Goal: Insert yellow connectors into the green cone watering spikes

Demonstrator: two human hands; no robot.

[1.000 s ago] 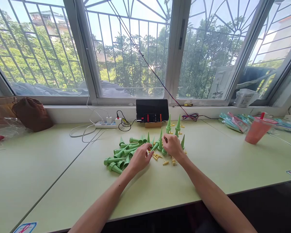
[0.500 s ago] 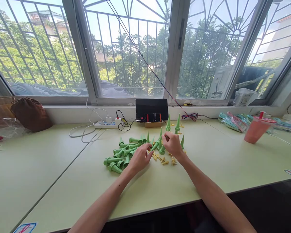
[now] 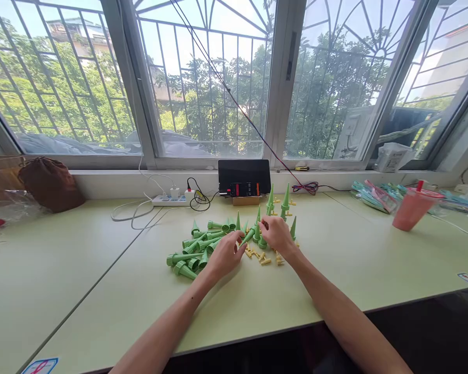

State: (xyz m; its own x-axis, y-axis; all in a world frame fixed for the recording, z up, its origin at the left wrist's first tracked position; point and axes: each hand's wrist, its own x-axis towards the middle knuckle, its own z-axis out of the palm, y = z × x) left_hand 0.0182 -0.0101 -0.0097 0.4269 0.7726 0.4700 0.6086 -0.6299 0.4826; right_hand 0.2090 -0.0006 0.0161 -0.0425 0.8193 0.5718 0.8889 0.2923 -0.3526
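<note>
My left hand [image 3: 226,254] is closed on a green plastic spike [image 3: 248,237], a hollow cone with a ribbed cap, held tilted with its cap end up to the right. At that cap end, the fingertips of my right hand [image 3: 276,232] are pinched together; whatever they hold is too small to make out. Left of my left hand lies a heap of green spikes [image 3: 186,257]. Small yellow valve pieces [image 3: 265,262] are scattered between my hands. Several spikes stand upright behind my right hand, among them a tall one [image 3: 285,200].
A phone [image 3: 245,189] leans against a black tablet [image 3: 244,169] at the back. To its left is a power strip [image 3: 159,200] with cables. On the right stand a red cup [image 3: 415,210] and plastic packets [image 3: 368,196]; a brown pouch [image 3: 50,184] sits far left.
My right hand has moved slightly left and down, to the cap end of the spike. The spike in my left hand has shifted a little; the left hand is nearly still.
</note>
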